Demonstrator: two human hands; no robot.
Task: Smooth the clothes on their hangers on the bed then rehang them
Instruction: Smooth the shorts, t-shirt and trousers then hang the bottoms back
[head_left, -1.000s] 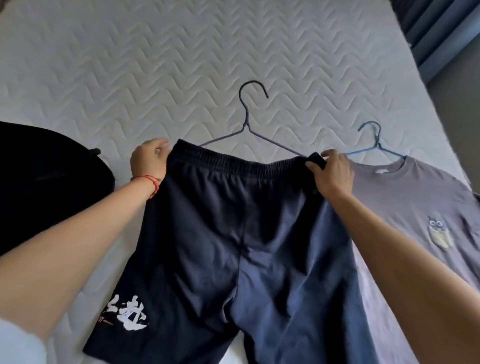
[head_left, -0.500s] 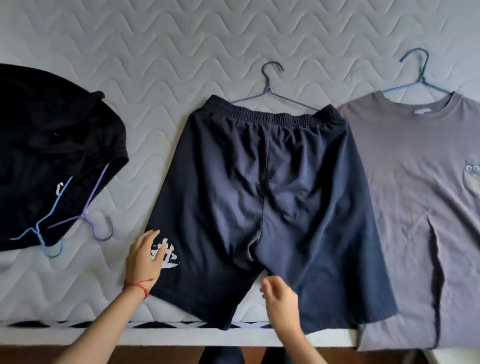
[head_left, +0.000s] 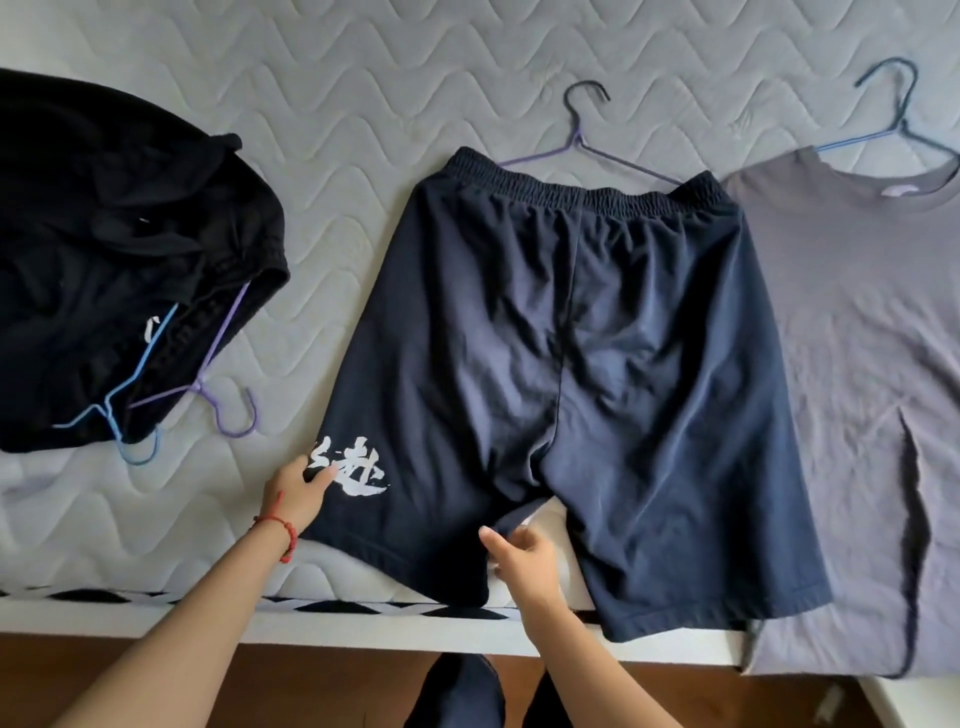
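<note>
Navy shorts (head_left: 571, 364) with a white print lie flat on the bed, their waistband on a purple hanger (head_left: 582, 143). The leg hems reach over the bed's front edge. My left hand (head_left: 293, 493) rests on the outer edge of the left leg beside the print, fingers fairly straight. At the gap between the legs, my right hand (head_left: 524, 564) pinches the inner edge of that same leg, thumb on top. A grey T-shirt (head_left: 857, 338) on a blue hanger (head_left: 893, 122) lies spread out to the right.
A heap of black clothes (head_left: 104, 249) sits at the left with a blue and a purple hanger (head_left: 156, 374) sticking out. The quilted mattress (head_left: 363, 104) stretches behind. Its front edge (head_left: 156, 618) runs along the bottom, brown floor below.
My hands left the waistband and came down to the left leg of the shorts. The view pulled back to the bed's front edge. My right hand has closed in on the inner hem.
</note>
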